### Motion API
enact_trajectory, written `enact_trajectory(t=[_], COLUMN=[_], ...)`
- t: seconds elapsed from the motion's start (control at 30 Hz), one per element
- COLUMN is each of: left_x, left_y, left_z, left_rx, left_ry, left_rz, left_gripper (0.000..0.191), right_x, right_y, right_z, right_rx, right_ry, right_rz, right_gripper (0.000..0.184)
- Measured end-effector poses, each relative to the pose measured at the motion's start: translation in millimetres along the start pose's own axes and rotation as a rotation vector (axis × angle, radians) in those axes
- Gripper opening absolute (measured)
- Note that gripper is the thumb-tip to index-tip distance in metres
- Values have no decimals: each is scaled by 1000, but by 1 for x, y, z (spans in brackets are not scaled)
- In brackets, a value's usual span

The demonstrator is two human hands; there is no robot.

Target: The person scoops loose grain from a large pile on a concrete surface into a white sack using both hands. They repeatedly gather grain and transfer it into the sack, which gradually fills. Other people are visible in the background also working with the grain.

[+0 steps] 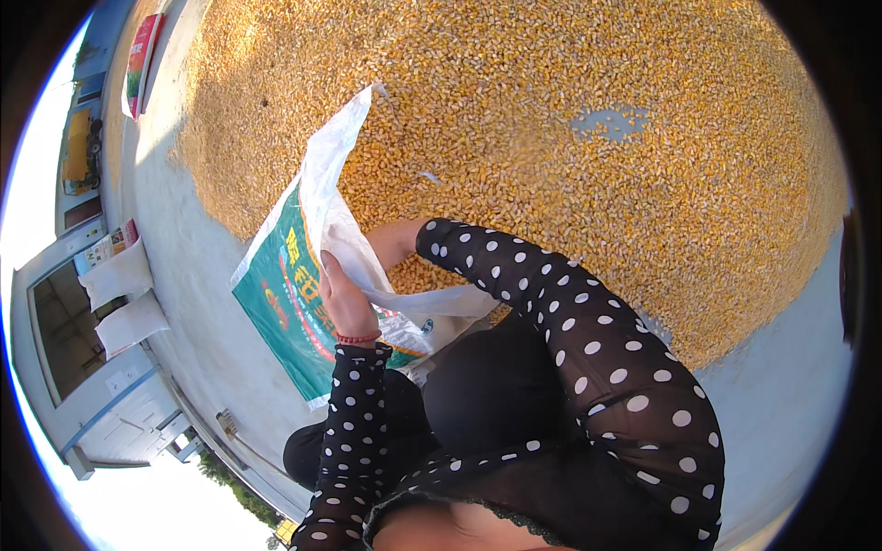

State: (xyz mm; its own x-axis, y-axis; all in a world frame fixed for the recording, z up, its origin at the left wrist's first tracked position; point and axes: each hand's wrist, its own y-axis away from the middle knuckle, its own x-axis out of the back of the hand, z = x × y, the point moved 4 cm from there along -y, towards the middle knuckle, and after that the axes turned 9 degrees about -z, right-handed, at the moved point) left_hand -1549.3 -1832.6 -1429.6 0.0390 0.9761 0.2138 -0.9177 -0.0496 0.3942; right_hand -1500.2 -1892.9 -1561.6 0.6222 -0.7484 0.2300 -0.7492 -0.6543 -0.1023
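My left hand (348, 299), with a red bead bracelet at the wrist, grips the edge of a woven plastic sack (275, 296). The sack is green and white outside, bears printed writing, and has a white lining. Its mouth gapes towards a broad spread of loose yellow corn kernels (551, 55). My right forearm reaches across in front of me, and only the wrist end of my right hand (396, 241) shows. The fingers are hidden behind the raised flap of the sack, so what they hold cannot be seen.
Pale concrete (200, 275) borders the corn on the left. A red printed sack (141, 65) lies at the upper left. White filled sacks (131, 324) stand by a building (124, 406). A yellow vehicle (83, 151) is farther off. My black-clad knee (493, 386) is close below the sack.
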Motion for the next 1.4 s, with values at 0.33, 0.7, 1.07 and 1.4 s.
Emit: enact_trajectory(t=[0.33, 0.7, 1.07, 1.4], left_x=[16, -15, 2, -20], left_y=[-8, -44, -21, -9], left_z=[-2, 13, 25, 20], left_rx=[68, 19, 8, 6], left_ry=[-16, -68, -29, -157], left_rz=[-126, -163, 29, -32], left_gripper=[45, 47, 53, 54], right_x=[290, 124, -61, 281], right_y=[202, 20, -24, 329], right_z=[148, 121, -34, 108], right_rx=[-776, -568, 143, -895], right_ry=[588, -1, -50, 781], right_rz=[1103, 478, -165, 1205], right_gripper=[80, 47, 46, 75])
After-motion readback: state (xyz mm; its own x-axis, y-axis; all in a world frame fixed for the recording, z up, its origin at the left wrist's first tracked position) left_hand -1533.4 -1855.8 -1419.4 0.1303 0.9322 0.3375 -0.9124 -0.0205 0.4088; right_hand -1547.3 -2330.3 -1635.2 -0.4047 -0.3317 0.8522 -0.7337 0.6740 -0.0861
